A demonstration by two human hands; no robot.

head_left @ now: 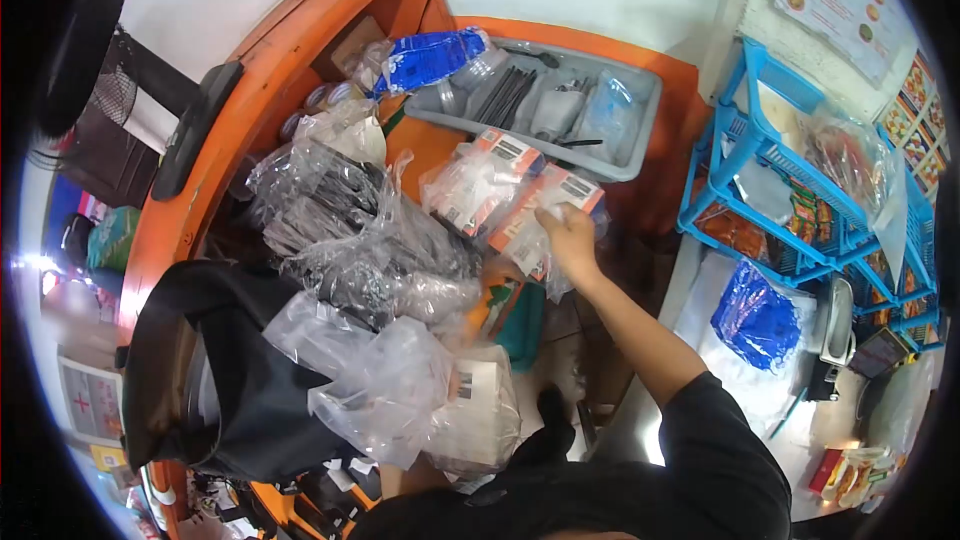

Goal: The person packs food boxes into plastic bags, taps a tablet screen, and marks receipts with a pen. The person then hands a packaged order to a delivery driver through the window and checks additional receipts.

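Note:
My right hand reaches forward and grips the near edge of an orange-and-white pack in clear plastic, thumb on top. Against that pack lies a similar orange-and-white pack. Only a bit of my left forearm shows low in the view. My left hand is hidden behind a crumpled clear plastic bag, so its fingers cannot be made out. Beside that bag is a pale wrapped bundle. Clear bags of black plastic items are heaped left of the packs.
A grey divided tray holds black straws and cutlery on the orange counter. A blue tiered rack with packets stands right, near a blue plastic bundle. A black bag lies at left.

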